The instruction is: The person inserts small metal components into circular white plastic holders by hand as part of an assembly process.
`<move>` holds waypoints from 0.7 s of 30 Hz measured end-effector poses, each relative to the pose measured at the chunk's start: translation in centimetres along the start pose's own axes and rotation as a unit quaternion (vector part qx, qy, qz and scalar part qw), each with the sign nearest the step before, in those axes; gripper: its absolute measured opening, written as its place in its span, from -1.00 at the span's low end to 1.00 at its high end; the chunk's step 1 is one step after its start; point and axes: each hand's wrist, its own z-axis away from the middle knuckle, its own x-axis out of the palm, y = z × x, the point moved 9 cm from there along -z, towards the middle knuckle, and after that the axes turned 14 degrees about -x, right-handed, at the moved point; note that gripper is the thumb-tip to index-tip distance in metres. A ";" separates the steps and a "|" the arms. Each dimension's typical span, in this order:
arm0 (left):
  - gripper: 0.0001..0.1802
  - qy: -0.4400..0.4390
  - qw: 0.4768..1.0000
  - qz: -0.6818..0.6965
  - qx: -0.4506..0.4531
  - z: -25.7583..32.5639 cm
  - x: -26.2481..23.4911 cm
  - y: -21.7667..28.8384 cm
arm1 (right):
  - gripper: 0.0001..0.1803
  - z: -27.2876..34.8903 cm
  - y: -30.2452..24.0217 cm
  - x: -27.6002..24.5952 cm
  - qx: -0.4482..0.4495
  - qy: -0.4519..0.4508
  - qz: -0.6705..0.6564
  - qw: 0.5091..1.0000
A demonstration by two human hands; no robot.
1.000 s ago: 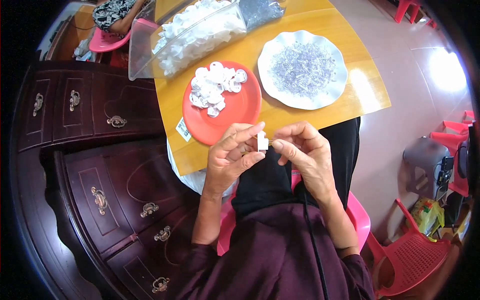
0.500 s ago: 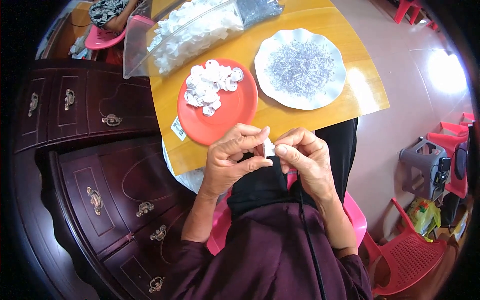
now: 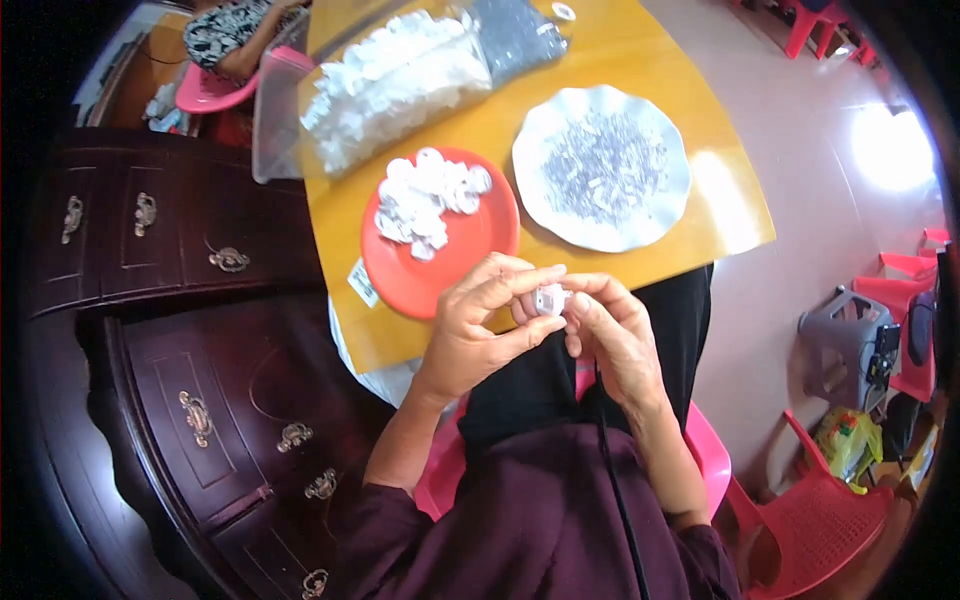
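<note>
Over my lap, just off the table's near edge, my left hand (image 3: 470, 325) pinches a small white plastic part (image 3: 551, 299) between thumb and fingers. My right hand (image 3: 622, 335) is closed in a pinch against the part's right side; whatever its fingertips hold is too small to make out. Beyond my left hand lies a red plate (image 3: 470, 245) bearing a heap of similar white plastic parts (image 3: 415, 200). To its right, a white scalloped plate (image 3: 530, 180) carries a pile of small clear plastic pieces (image 3: 608, 165).
At the table's far left stands a clear bin (image 3: 275, 130) beside bulk white parts (image 3: 400, 85). A bag of small grey pieces (image 3: 518, 40) and a small white ring (image 3: 563, 12) lie behind. Dark drawers (image 3: 230, 370) border my left; a grey stool (image 3: 845, 335) and red chair (image 3: 820, 530) stand right.
The white part has been turned in my left fingers and now shows a different face. My right fingertips have shifted slightly along it. The table sits a little lower in view.
</note>
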 end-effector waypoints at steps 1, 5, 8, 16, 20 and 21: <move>-0.51 0.019 1.000 -0.014 -0.011 -0.7 -0.9 0.4 | -0.66 -0.1 0.2 -0.4 -0.001 0.010 0.018 1.000; -0.59 0.250 0.953 -0.114 0.124 -3.9 -11.2 4.5 | -0.65 -0.4 -0.2 -1.8 -0.003 0.006 0.091 0.996; -0.56 0.337 0.903 -0.211 0.164 -6.3 -18.0 7.7 | -0.69 -0.9 -0.5 -2.4 -0.025 0.035 0.092 0.995; -0.62 0.306 0.870 -0.339 0.187 -8.5 -11.7 8.1 | -0.69 -2.1 0.4 -4.0 -0.026 0.025 0.090 0.995; -0.71 0.086 0.969 -0.201 0.113 -10.8 -1.4 3.3 | -0.73 -2.3 0.6 -3.8 -0.022 0.012 0.099 0.995; -0.72 0.058 0.974 -0.186 0.113 -11.7 0.1 2.2 | -0.74 -2.4 0.6 -3.8 -0.024 0.007 0.087 0.996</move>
